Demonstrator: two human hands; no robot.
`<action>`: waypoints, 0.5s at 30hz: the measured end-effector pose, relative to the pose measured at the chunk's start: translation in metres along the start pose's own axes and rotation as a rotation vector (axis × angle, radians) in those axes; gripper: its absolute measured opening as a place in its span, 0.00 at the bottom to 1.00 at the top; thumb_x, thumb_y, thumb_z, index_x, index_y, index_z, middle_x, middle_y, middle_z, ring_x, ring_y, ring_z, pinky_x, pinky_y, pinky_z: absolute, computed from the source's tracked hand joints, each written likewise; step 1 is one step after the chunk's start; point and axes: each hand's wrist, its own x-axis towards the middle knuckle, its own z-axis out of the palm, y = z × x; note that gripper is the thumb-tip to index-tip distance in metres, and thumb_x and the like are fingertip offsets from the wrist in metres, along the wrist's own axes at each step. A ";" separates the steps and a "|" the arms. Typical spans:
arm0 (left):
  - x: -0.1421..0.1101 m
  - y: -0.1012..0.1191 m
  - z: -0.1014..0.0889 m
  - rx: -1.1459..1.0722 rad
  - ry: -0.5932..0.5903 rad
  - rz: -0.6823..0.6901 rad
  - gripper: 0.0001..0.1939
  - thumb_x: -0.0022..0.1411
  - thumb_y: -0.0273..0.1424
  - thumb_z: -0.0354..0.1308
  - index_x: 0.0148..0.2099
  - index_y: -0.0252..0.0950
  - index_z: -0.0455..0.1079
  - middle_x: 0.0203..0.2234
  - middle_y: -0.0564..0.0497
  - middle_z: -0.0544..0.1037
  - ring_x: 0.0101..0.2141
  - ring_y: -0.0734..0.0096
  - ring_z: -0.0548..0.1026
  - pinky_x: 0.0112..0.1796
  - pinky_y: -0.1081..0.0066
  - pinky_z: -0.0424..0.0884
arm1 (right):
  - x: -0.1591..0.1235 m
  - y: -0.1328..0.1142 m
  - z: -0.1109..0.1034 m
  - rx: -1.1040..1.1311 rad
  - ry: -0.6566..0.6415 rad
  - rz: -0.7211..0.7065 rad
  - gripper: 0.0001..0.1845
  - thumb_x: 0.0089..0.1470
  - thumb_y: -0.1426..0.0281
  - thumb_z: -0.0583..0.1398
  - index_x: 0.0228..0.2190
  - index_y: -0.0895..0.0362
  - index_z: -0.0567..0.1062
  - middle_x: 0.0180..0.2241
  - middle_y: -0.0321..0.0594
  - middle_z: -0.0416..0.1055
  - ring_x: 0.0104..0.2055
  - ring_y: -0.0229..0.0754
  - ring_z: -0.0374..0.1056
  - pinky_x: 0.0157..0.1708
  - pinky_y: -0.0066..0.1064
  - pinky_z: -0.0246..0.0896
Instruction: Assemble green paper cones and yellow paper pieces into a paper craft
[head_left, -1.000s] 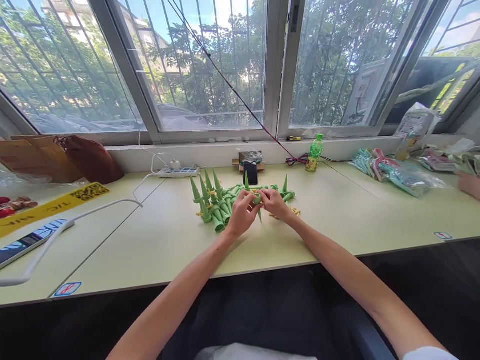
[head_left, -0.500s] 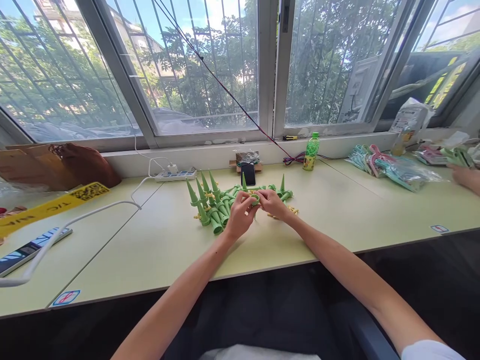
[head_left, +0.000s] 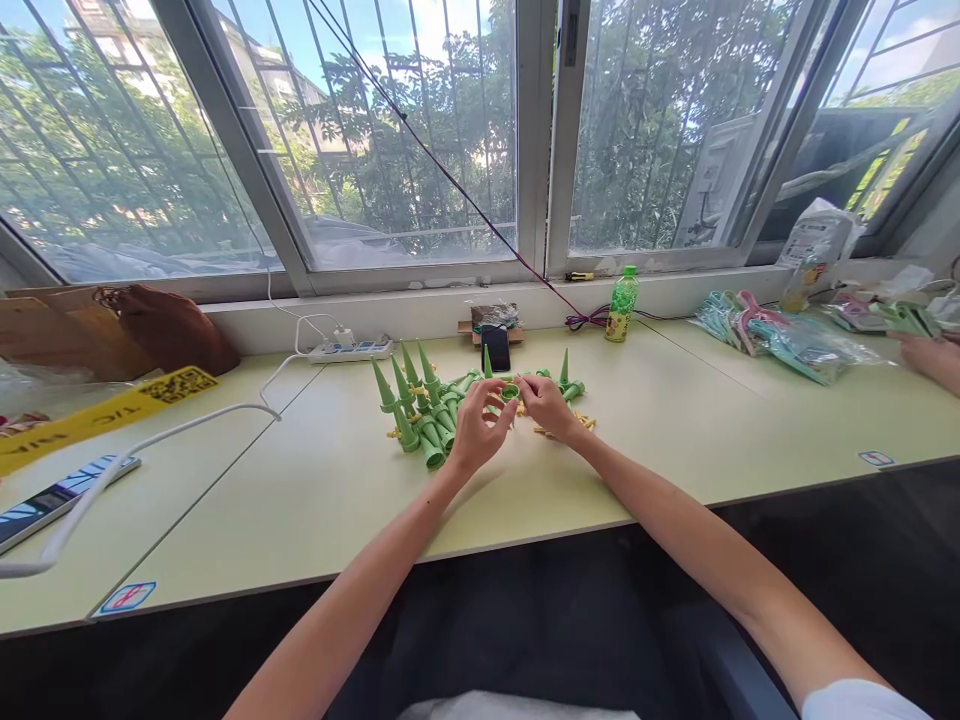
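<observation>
A green plastic cone spike [head_left: 510, 393] is between my hands, its round open end turned up toward me. The fingers and thumb of my left hand [head_left: 480, 422] curve around its rim from the left. My right hand [head_left: 546, 404] pinches at the spike's right side; its fingertips hide whatever small part is there. Just left of my hands stands and lies a cluster of similar green cone spikes [head_left: 405, 432], some upright with yellow pieces at their sides. Small yellow plastic pieces [head_left: 585, 423] lie in a pile beside my right wrist.
Behind the spikes, a dark phone [head_left: 495, 350] leans on a small box. A green-capped bottle [head_left: 622, 305] and a power strip [head_left: 352, 349] stand along the sill. Bagged hangers [head_left: 787, 345] lie right, near another person's hand [head_left: 930, 358]. A white cable [head_left: 172, 432] crosses the left side.
My left fingers have loosened and spread slightly around the spike, so more of its open end shows. My right hand stays pinched at its side.
</observation>
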 end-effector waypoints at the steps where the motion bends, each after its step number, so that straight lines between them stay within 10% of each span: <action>1: 0.001 0.000 0.000 -0.039 0.012 -0.042 0.15 0.64 0.40 0.60 0.48 0.38 0.68 0.41 0.48 0.70 0.32 0.75 0.76 0.25 0.76 0.77 | 0.000 0.000 0.000 -0.001 0.015 0.000 0.26 0.61 0.50 0.52 0.19 0.52 0.56 0.16 0.34 0.55 0.22 0.38 0.50 0.24 0.32 0.48; 8: 0.005 0.000 -0.001 -0.340 -0.031 -0.414 0.23 0.66 0.54 0.50 0.44 0.38 0.61 0.19 0.57 0.69 0.19 0.73 0.71 0.18 0.74 0.71 | -0.003 -0.004 0.000 -0.039 0.023 -0.030 0.28 0.63 0.46 0.49 0.20 0.53 0.56 0.17 0.33 0.55 0.23 0.38 0.50 0.25 0.32 0.47; 15: 0.004 0.000 0.002 -0.543 -0.164 -0.731 0.24 0.68 0.53 0.48 0.50 0.38 0.57 0.21 0.52 0.77 0.18 0.68 0.75 0.21 0.70 0.72 | -0.007 -0.010 -0.001 -0.036 -0.046 -0.111 0.27 0.63 0.49 0.49 0.20 0.53 0.55 0.18 0.32 0.53 0.23 0.37 0.48 0.26 0.32 0.46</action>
